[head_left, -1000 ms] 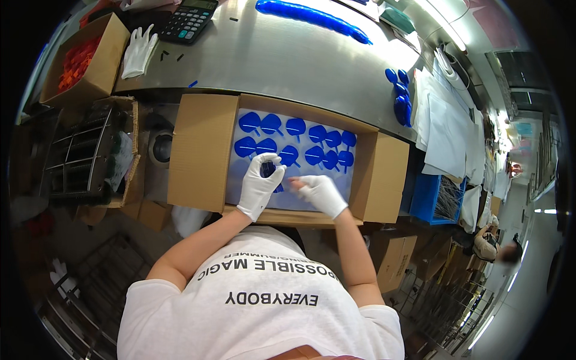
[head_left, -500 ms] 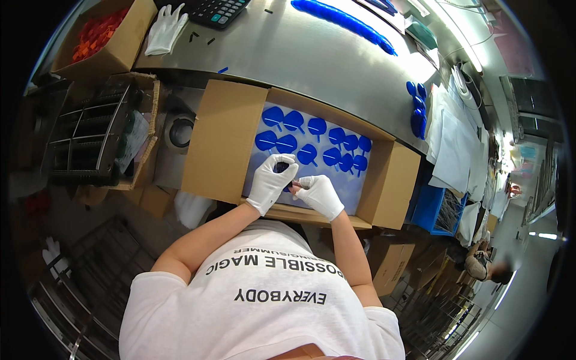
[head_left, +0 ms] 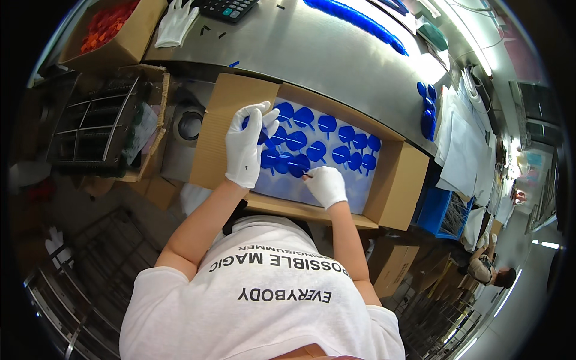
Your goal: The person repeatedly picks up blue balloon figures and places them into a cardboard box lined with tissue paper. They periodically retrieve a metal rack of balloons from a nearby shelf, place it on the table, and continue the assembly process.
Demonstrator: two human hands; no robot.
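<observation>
An open cardboard box [head_left: 399,186] in front of me is lined with a pale sheet [head_left: 351,195]. Rows of flat, rounded blue lens-shaped pieces [head_left: 327,123] with short stems lie on it. My left hand [head_left: 243,150], in a white glove, is raised over the box's left side. Its fingers curl around blue lens-shaped pieces, which show between thumb and fingers; how many is hidden. Low over the liner, my gloved right hand [head_left: 327,187] pinches the dark stem of a blue lens-shaped piece [head_left: 299,165], beside others in the nearest row.
Beyond the box runs a metal table [head_left: 336,66] with a calculator [head_left: 231,8], a white glove [head_left: 176,25] and a long blue stack [head_left: 360,25]. A box of red parts [head_left: 108,30] stands far left, a black rack [head_left: 93,126] left, a blue crate [head_left: 444,210] right.
My hands, together before, have parted. The left has risen leftward with blue pieces; the right has shifted slightly right. Blue pieces now show in the nearest row, where my hands were.
</observation>
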